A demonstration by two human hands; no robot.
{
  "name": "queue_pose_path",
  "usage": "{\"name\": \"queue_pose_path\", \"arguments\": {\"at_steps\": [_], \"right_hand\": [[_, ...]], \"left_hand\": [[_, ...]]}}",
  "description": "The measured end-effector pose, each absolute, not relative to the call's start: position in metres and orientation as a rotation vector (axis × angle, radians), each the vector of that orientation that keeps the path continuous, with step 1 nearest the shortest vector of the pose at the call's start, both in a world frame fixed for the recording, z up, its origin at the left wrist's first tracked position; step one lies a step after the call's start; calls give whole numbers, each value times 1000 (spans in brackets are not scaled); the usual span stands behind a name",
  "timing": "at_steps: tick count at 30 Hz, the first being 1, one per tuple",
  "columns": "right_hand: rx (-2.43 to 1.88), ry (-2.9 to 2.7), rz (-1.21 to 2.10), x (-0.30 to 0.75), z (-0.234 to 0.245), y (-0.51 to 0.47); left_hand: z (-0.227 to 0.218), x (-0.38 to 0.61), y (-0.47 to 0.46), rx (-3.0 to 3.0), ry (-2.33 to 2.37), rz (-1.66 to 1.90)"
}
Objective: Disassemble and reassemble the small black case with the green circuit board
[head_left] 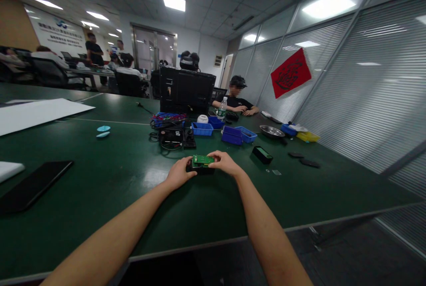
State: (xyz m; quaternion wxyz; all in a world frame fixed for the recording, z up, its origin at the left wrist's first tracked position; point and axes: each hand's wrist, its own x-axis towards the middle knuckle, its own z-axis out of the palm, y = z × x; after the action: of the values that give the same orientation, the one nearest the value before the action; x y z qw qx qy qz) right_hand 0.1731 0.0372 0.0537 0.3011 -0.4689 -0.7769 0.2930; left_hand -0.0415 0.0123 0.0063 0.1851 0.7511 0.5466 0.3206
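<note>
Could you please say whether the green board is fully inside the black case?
Not fully: the green board sits visibly above the black case.

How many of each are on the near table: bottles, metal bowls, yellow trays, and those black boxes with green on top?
Bottle: 1
Metal bowl: 1
Yellow tray: 1
Black boxes with green on top: 2
Total: 5

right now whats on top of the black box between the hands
A green board, the right hand at its right end; the left hand is against the box. The board and hands hide the box's inside.
</note>
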Motion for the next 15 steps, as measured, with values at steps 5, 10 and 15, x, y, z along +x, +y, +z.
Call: {"name": "queue_pose_path", "arguments": {"at_steps": [5, 10, 15], "right_hand": [[-1275, -2100, 754, 170, 57, 34], [-1266, -2118, 762, 171, 57, 34], [-1260, -2132, 753, 171, 57, 34]], "left_hand": [[5, -42, 13, 2125, 1539, 896], [6, -42, 12, 2126, 1548, 893], [7, -42, 12, 2124, 1550, 887]]}}
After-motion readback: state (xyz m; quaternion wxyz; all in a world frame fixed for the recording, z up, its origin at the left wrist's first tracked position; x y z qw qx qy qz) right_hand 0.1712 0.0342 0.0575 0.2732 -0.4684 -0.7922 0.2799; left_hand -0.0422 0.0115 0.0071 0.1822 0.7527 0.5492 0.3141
